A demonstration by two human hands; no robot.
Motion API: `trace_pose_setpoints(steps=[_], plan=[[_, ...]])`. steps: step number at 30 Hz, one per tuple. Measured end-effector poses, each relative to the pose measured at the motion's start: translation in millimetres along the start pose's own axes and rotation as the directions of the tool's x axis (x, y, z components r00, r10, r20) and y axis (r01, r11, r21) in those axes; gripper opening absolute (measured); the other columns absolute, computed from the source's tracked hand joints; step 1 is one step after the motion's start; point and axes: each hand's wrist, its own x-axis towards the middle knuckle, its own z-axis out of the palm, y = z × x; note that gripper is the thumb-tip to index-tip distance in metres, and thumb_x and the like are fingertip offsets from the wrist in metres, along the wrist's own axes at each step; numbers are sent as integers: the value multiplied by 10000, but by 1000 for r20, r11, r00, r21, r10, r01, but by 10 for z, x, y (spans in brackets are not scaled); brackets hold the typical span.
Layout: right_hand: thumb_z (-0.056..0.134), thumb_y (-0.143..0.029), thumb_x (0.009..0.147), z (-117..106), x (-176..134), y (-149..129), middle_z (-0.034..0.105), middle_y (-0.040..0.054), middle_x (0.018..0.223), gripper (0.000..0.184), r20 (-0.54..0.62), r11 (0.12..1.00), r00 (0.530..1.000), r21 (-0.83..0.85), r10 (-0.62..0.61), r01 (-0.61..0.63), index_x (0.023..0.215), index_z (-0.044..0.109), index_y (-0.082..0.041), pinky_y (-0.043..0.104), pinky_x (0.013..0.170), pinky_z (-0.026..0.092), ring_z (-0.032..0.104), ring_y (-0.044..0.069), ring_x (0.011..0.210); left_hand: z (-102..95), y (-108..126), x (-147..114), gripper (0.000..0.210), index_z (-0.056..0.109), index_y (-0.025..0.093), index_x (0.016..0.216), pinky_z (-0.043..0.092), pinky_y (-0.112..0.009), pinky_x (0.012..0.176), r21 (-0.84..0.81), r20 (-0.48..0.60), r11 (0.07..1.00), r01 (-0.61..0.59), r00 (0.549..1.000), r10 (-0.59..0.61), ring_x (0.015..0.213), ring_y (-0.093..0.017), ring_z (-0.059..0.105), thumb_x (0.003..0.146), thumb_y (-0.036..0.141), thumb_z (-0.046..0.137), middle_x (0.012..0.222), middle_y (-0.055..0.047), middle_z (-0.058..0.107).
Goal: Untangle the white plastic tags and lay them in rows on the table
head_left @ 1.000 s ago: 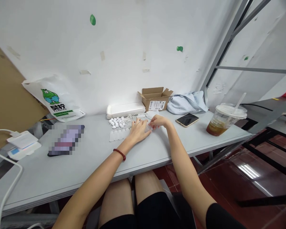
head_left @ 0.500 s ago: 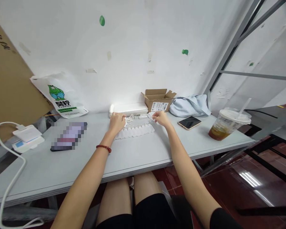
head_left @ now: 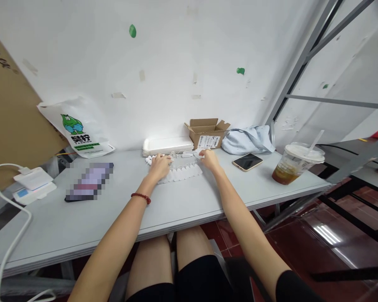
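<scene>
The grey counter [head_left: 182, 205] is cut off at left; on it stand an open cardboard carton [head_left: 206, 133], its bottom hidden, and a lidded plastic cup [head_left: 293, 165] part-filled with amber drink; the left hand [head_left: 159, 167] is curled, the right hand [head_left: 209, 161] bent, grips unclear; between them lies a white scalloped strip [head_left: 185, 173]; the left hand partly hides small white pieces [head_left: 150, 160].

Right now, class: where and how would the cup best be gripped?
Probably around the wall of the cup, just under the lid, with the right hand coming level from the left: the wall narrows downward, the straw juts up through the top, and the left side faces the hand.
</scene>
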Motion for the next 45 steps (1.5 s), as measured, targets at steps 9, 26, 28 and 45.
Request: trace_pose_setpoints(steps=[9, 26, 28, 45], plan=[[488, -66, 789, -42, -9, -16, 665, 96, 1128, 422, 51, 997, 996, -42, 71, -69, 1146, 661, -209, 283, 794, 446, 593, 220, 1027, -42, 6, 29, 509, 663, 242, 1143, 381, -493, 907, -62, -99, 998, 25, 995, -31, 1114, -319, 460, 770, 75, 359, 1321, -35, 588], [366, -124, 889, -16, -44, -152, 665, 112, 1148, 463, 90, 998, 996, -59, -1, 7, 1254, 630, -233, 348, 887, 413, 470, 291, 1197, -142, 29, 77, 783, 355, 225, 1450, 363, -479, 999, -196, -194, 975, 99, 971, -138, 1262, -309, 381, 685, 57, 375, 1521, -20, 341], [360, -121, 891, -8, -44, -160, 660, 114, 1149, 469, 101, 997, 995, -78, -19, 27, 1253, 632, -242, 360, 913, 395, 474, 290, 1177, -141, 31, 79, 791, 344, 221, 1455, 358, -487, 999, -196, -202, 976, 94, 970, -134, 1261, -316, 376, 681, 65, 384, 1524, -23, 335], [457, -210, 854, 29, -9, -141, 669, 67, 910, 335, -81, 986, 993, 135, -91, 101, 1155, 604, -206, 321, 884, 369, 552, 221, 943, -112, 52, 60, 643, 536, 235, 1319, 352, -521, 1032, -317, -219, 941, 117, 957, -193, 1252, -311, 389, 704, 90, 415, 1408, -38, 495]])
